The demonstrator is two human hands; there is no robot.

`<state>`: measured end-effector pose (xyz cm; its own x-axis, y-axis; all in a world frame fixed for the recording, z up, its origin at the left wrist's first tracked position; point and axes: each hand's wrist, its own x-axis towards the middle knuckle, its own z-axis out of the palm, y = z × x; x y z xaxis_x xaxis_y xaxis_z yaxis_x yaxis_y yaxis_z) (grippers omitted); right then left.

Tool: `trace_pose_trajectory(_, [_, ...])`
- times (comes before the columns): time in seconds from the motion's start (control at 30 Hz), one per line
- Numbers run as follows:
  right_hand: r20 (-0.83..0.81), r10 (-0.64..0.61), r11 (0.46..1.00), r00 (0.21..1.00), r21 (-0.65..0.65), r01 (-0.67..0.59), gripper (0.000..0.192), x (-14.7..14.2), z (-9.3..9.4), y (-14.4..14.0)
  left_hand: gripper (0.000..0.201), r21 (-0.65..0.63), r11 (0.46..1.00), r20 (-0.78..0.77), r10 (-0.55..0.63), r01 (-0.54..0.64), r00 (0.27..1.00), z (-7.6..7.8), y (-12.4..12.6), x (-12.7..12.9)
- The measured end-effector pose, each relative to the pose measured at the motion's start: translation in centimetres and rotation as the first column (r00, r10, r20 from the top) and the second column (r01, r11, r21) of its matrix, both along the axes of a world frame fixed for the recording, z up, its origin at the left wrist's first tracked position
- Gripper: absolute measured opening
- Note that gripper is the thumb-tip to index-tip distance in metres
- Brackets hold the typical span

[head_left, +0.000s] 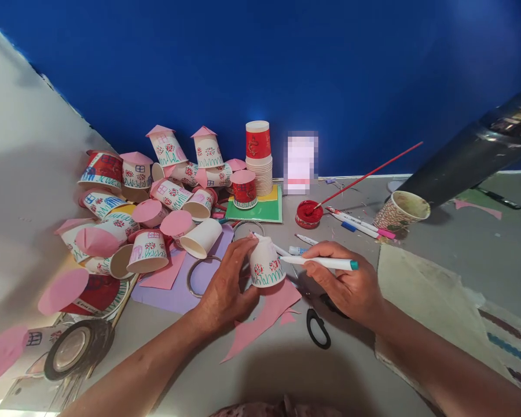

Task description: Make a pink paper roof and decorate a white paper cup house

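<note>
My left hand (231,284) is closed around the left side of a white paper cup (265,263), which stands upside down with its narrow end up. Red flower patterns and green zigzag grass decorate its lower part. In my right hand (342,281) is a white marker pen (327,263) with a green end, its tip close to the cup's right side; whether it touches, I cannot tell. Beneath and in front of the cup lie pink paper scraps (260,321). Black-handled scissors (318,328) rest below my right hand, partly hidden by it.
Many decorated cups with pink paper roofs (146,252) are heaped at the left. A cup stack (259,168) stands by the blue wall. Red paint in a small pot (308,215) holds a thin stick. A patterned cup (402,211), markers (358,220) and tape rolls (67,350) lie around.
</note>
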<state>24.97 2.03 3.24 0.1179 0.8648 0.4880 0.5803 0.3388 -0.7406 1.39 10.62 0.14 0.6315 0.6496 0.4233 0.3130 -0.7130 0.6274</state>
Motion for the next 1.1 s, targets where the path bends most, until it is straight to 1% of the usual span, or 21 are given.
trace_pose_trajectory(0.1, [-0.005,0.009,1.0,1.0,-0.017,-0.009,0.012,-0.17,-0.13,0.02,0.083,-0.027,1.0,0.016,0.002,-0.001,1.0,0.0,-0.11,0.06])
trace_pose_trajectory(0.3, [-0.006,0.025,1.0,1.0,0.003,-0.025,0.014,-0.3,-0.07,0.09,0.086,-0.053,0.999,-0.001,0.002,-0.002,1.0,0.22,-0.09,-0.03])
trace_pose_trajectory(0.4, [-0.012,0.022,1.0,1.0,0.009,-0.021,0.015,-0.31,0.02,0.14,0.085,-0.065,0.998,-0.004,-0.001,0.001,1.0,0.28,-0.11,-0.03])
trace_pose_trajectory(0.63, [-0.027,0.044,0.999,0.999,-0.004,-0.045,0.014,-0.29,0.21,0.12,0.081,-0.095,0.995,-0.001,0.034,-0.034,0.999,0.43,-0.33,0.11])
trace_pose_trajectory(0.87, [-0.038,0.011,0.999,0.999,-0.052,-0.013,0.013,-0.08,0.26,0.06,0.083,-0.06,0.997,-0.059,0.042,-0.046,0.997,0.41,-0.09,-0.17])
trace_pose_trajectory(1.1, [-0.026,0.034,0.999,0.999,-0.019,-0.035,0.016,-0.15,-0.03,0.15,0.081,-0.085,0.994,-0.068,0.061,-0.067,0.996,0.64,-0.24,-0.04])
